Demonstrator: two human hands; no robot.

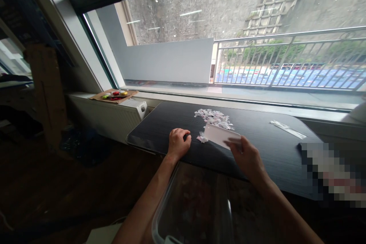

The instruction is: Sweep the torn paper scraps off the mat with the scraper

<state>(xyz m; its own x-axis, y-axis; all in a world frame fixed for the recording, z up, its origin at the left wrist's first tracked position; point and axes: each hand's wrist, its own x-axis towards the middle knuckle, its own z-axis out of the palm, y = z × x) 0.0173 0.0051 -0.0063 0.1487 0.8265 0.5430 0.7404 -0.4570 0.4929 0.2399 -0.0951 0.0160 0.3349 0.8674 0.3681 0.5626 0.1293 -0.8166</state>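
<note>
My right hand (248, 156) holds a white flat card (220, 135) by its near edge, its far edge tilted down onto the dark table (160, 129) next to a pile of small white and pink paper scraps (213, 118). A few scraps (201, 138) lie by the card's left corner. My left hand (178, 143) rests on the table as a closed fist, just left of those scraps, with nothing visible in it.
A clear plastic bin (194, 206) sits below the table's near edge, between my arms. A white paper strip (287, 129) lies at the right of the table. A cardboard tray with coloured items (114, 94) rests on the radiator (133, 105) at the left. The window is behind.
</note>
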